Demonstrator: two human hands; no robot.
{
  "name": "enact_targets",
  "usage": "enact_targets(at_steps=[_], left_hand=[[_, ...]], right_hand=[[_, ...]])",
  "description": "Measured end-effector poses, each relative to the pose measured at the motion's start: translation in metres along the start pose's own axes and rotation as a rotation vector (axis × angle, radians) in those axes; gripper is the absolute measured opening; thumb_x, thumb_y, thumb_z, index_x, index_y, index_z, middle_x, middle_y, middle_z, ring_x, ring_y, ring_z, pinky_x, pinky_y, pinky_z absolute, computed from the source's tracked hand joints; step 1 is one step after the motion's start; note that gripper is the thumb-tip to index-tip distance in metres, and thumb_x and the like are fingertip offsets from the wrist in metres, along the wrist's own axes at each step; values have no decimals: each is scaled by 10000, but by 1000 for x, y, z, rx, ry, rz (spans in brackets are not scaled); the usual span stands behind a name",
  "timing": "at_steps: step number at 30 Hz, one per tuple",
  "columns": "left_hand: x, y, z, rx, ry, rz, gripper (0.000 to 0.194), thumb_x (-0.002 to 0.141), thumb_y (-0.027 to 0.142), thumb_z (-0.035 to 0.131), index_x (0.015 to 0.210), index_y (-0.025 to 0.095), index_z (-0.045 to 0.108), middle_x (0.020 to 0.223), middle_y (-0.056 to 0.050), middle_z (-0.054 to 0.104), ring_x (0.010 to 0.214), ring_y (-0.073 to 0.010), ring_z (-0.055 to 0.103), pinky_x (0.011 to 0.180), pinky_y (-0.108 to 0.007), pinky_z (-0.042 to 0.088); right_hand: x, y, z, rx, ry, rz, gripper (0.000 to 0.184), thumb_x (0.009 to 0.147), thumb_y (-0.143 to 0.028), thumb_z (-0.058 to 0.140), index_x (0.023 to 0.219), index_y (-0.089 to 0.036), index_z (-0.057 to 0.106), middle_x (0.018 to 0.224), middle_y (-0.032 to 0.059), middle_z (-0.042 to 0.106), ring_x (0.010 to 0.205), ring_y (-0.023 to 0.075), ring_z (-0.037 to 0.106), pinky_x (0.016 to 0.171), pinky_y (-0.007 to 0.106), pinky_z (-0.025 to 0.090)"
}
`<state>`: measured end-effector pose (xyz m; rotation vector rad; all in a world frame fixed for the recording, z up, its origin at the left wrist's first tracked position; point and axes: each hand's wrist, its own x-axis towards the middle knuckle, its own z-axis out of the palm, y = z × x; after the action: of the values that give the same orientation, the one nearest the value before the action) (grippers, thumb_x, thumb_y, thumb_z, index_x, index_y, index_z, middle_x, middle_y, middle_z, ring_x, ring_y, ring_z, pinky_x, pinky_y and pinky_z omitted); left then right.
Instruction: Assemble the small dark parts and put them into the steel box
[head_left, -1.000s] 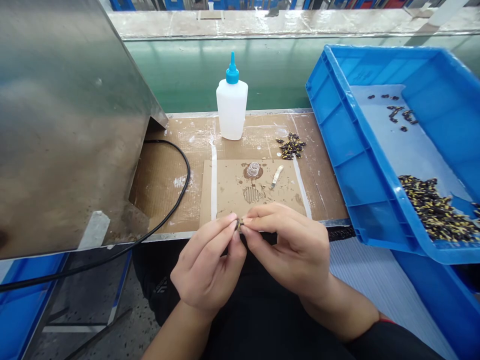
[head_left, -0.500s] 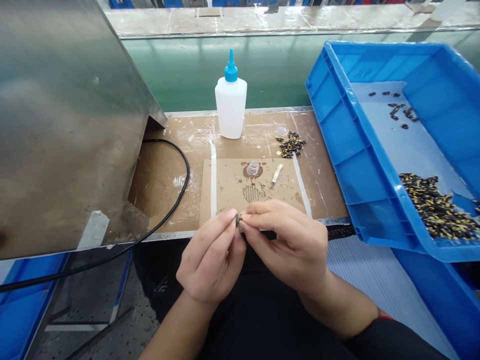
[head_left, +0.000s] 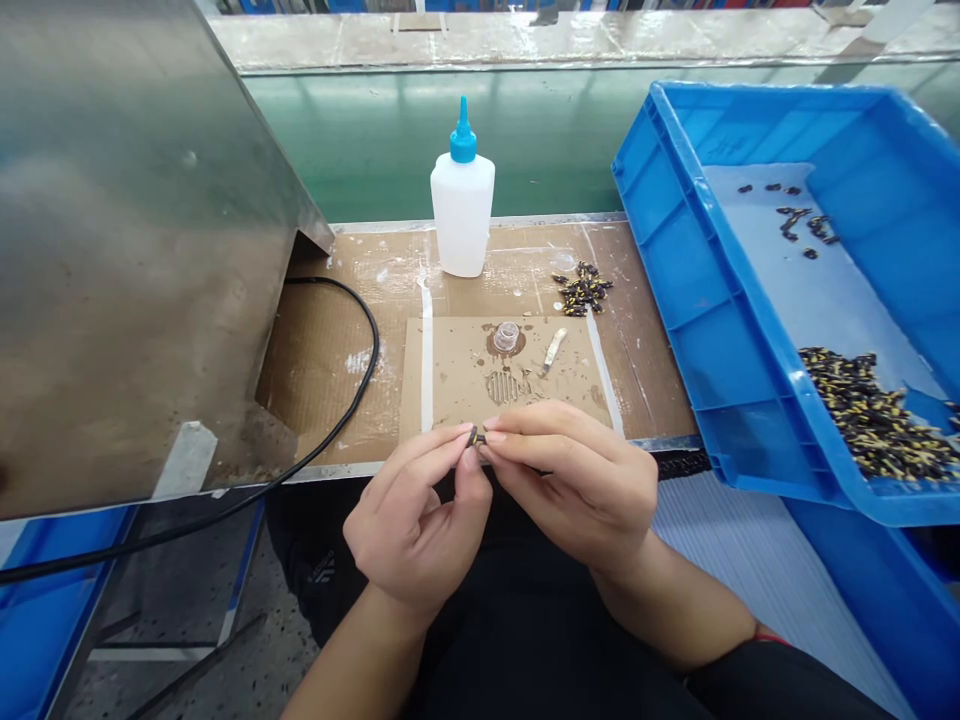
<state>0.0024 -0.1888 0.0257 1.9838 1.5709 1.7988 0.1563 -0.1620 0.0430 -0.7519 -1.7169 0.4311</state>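
Between the fingertips of both hands is a small dark part (head_left: 477, 439), mostly covered by the fingers. My left hand (head_left: 424, 510) pinches its left end with thumb and fingers. At the other end, my right hand (head_left: 574, 485) is closed on it in a pinch. Just beyond the hands lies a cardboard sheet (head_left: 457, 370) carrying a small clear cup (head_left: 506, 337) in a brown wet stain. A small short-bladed knife with a pale handle (head_left: 554, 350) rests to the cup's right. Behind it is a little heap of black-and-yellow parts (head_left: 585, 290).
A white squeeze bottle (head_left: 463, 215) with a blue nozzle stands at the back. On the right, a blue crate (head_left: 679, 290) holds many black-and-yellow parts. A metal housing (head_left: 135, 250) and a black cable (head_left: 352, 400) occupy the left side.
My left fingers have shifted their grip, the thumb dropping slightly away from the fingertips, so more of the small dark part shows. My right hand stays nearly in place.
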Motion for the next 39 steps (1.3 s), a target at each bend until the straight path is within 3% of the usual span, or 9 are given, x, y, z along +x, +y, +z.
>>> enact_targets(at_steps=[11,23,29,39], left_hand=[[5,-3,3,-5,25,17,314,847,17,811,1109,190,811,1062,-46,847,910,-197,824,847,-312,709],[4,-6,-1,17,28,73,323,806,-32,812,1071,153,812,1029,-56,847,887,-196,821,850,-292,700],[2,-5,2,-42,61,0,284,843,-9,793,1053,179,813,1028,-39,846,868,-186,816,801,-295,701],[1,-4,1,-113,-12,-69,215,921,36,752,1047,202,805,1026,-29,845,892,-178,813,814,-299,694]], right_hand=[[2,-2,2,-21,25,-10,289,930,27,785,1100,-206,762,1114,90,822,967,221,806,856,358,716],[-1,-1,4,31,7,-55,281,915,17,831,1112,-173,767,1110,95,817,984,225,808,853,342,727],[-3,2,6,7,5,-72,327,938,-22,811,1192,-225,768,1146,74,816,989,235,811,828,361,737],[-1,5,7,27,42,-32,329,935,-17,797,1190,-226,776,1086,74,822,931,225,812,803,349,725]])
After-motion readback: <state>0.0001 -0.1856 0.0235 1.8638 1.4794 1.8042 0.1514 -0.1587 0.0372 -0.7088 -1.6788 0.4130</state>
